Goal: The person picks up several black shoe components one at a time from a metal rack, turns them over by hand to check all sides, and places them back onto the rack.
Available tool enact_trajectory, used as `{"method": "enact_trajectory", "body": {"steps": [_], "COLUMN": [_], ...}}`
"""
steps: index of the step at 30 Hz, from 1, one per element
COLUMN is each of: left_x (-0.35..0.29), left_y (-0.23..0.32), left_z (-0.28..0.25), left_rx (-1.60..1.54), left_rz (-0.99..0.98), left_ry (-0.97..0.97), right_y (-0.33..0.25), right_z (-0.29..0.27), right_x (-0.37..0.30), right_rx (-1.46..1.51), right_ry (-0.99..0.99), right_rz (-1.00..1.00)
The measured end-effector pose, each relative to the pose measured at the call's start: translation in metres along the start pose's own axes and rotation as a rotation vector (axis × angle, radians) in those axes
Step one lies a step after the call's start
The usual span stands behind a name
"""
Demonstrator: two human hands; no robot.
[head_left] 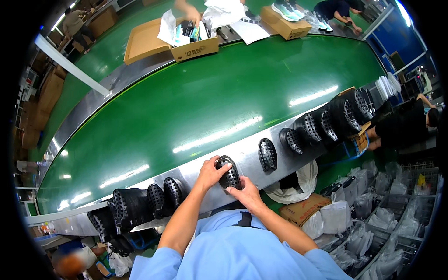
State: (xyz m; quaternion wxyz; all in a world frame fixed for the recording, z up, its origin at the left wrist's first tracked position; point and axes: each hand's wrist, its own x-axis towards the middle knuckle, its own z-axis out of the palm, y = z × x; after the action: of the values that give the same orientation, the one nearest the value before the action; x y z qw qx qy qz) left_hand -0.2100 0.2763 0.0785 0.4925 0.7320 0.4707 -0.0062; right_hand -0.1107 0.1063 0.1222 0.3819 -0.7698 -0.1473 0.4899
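A black, perforated, toe-shaped shoe insert is held between both hands just above the metal ledge in front of me. My left hand grips its left side, with the thumb across the upper part. My right hand has its thumb and fingers closed at the lower end. To the right, a single similar insert lies on the ledge. On the left, two small groups of inserts stand near my left forearm.
Nested stacks of inserts stand at left and right. Beyond the ledge runs a green conveyor belt. Across it, a person's hand reaches into an open shoebox. At lower right are a cardboard carton and wire bins with plastic-wrapped items.
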Motion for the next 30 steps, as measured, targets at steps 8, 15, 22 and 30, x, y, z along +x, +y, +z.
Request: {"method": "enact_trajectory", "body": {"steps": [8, 15, 22, 30], "left_x": [-0.025, -0.038, -0.047, -0.054], "left_y": [0.005, 0.017, -0.014, -0.019], "left_z": [-0.008, -0.033, -0.043, -0.032], "left_rx": [-0.266, -0.683, -1.093, -0.923], "left_rz": [-0.075, -0.077, -0.206, -0.213], "left_ry": [0.061, -0.035, 0.122, 0.324], "right_y": [-0.024, -0.025, -0.012, -0.013], "right_z": [-0.013, -0.013, -0.032, 0.007], "right_x": [-0.029, -0.036, -0.016, 0.028], "right_rx": [-0.271, -0.026, -0.312, -0.710], "right_ry": [0.110, 0.033, 0.094, 0.089], "right_rz": [-0.252, -0.250, -0.261, -0.182]}}
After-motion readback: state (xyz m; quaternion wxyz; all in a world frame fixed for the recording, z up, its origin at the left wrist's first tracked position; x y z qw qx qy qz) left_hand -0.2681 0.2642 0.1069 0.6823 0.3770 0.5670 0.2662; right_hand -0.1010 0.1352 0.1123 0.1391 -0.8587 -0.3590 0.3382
